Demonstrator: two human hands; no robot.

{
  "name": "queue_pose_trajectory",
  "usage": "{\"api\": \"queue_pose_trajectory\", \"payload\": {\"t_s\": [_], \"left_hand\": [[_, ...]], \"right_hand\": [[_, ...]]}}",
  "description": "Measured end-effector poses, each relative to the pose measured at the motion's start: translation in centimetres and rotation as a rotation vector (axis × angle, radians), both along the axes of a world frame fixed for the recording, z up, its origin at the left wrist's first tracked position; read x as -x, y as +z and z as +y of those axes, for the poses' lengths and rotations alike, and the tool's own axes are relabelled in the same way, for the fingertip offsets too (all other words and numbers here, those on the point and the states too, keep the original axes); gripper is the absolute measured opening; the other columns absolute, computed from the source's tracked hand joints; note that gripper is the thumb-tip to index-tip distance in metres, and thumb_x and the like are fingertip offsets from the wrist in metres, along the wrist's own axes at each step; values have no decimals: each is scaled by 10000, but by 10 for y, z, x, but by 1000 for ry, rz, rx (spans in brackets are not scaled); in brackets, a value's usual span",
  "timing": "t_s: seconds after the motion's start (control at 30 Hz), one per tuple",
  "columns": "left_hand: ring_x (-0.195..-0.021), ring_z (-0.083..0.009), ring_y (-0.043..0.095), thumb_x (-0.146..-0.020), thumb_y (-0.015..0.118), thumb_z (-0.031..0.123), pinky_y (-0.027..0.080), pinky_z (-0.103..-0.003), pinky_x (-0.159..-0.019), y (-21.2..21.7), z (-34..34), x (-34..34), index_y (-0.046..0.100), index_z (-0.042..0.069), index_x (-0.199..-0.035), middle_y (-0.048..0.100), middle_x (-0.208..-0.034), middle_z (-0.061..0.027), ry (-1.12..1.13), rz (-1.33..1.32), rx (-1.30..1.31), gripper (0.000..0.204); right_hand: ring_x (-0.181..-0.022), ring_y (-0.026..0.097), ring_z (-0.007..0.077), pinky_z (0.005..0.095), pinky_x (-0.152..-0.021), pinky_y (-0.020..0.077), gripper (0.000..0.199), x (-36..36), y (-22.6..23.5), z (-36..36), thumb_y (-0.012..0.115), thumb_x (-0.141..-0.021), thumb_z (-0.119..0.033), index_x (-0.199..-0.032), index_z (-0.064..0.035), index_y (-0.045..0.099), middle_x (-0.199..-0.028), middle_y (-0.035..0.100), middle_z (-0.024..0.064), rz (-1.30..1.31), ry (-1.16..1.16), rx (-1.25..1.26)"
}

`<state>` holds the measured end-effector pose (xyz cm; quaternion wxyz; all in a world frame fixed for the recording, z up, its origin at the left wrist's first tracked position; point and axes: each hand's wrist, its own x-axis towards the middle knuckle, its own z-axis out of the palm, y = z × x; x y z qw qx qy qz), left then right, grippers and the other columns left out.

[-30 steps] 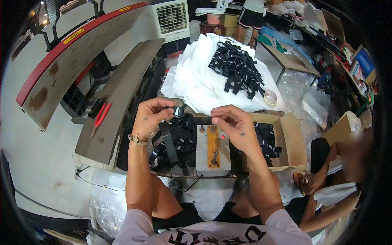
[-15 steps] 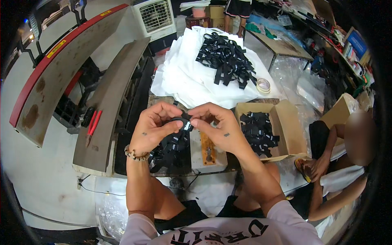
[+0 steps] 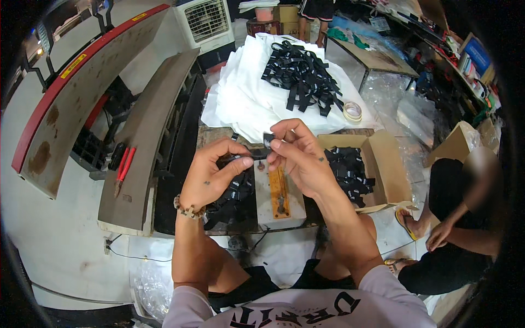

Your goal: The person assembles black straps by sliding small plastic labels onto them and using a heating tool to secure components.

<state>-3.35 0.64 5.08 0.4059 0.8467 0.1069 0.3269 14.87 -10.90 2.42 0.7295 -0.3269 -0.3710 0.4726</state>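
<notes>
Centre of frame: left hand (image 3: 214,174), fingers curled, thumb and forefinger pinched on one end of a short black strap piece (image 3: 257,151). Bead bracelet (image 3: 187,208) on the left wrist.

Just right of it: right hand (image 3: 299,156), fingertips closed on the other end of the same strap piece, which stands folded upward at the thumb. The strap piece is held above the bench, between the two hands, in the middle of the frame.

Below the hands: small white block (image 3: 279,197) bearing an orange strip with a metal fitting. To its left, partly under the left hand, a heap of black strap pieces (image 3: 232,199).

Right of centre: open cardboard box (image 3: 391,169), flaps out, with more black strap pieces (image 3: 347,172) inside.

Upper centre: stack of white fabric (image 3: 246,98), and on top of it a loose pile of black straps (image 3: 301,76). Roll of tape (image 3: 353,111) at the right edge of the fabric.

Left of frame: long grey board (image 3: 145,136) with red-handled pliers (image 3: 123,169) lying on it; beyond it, upper left, a larger panel with a red edge (image 3: 71,93). White fan unit (image 3: 205,22) at top centre.

Right edge: another person (image 3: 459,218), seated low, one hand near a sandalled foot.
</notes>
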Motion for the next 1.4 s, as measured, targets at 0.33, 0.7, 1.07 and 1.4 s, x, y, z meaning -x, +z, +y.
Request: {"api": "queue_pose_trajectory", "payload": {"t_s": [0.33, 0.7, 1.07, 1.4], "left_hand": [[-662, -47, 542, -924, 708, 159, 411, -211, -586, 6, -6, -1, 691, 8, -928, 660, -764, 0, -68, 234, 431, 151], [-715, -124, 659, -916, 657, 8, 539, -251, -660, -28, 12, -18, 621, -2, -1139, 701, -873, -104, -132, 156, 606, 226], [-780, -133, 678, -924, 644, 3, 558, -263, -728, -36, 18, -21, 669, -27, -993, 703, -885, -84, -156, 219, 486, 79], [-781, -117, 669, -930, 649, 27, 541, -251, -726, -39, 19, -20, 692, -33, -1042, 708, -876, -77, -154, 257, 489, 134]], "right_hand": [[-937, 599, 104, 255, -831, 480, 325, -5, 12, -16, 734, -859, -21, -1168, -12, 636, -1088, 649, 47, -570, -111, 5], [-794, 582, 78, 244, -712, 471, 107, -34, -15, -15, 646, -912, -31, -1002, 14, 683, -865, 695, 36, -725, -191, 134], [-695, 518, 54, 245, -591, 425, 144, -38, -36, -17, 665, -908, -88, -1016, -4, 711, -836, 688, 24, -710, -194, 216], [-603, 475, 30, 229, -499, 380, 142, -38, -37, -16, 647, -908, -80, -1007, -4, 712, -791, 663, -4, -740, -206, 272]]}}
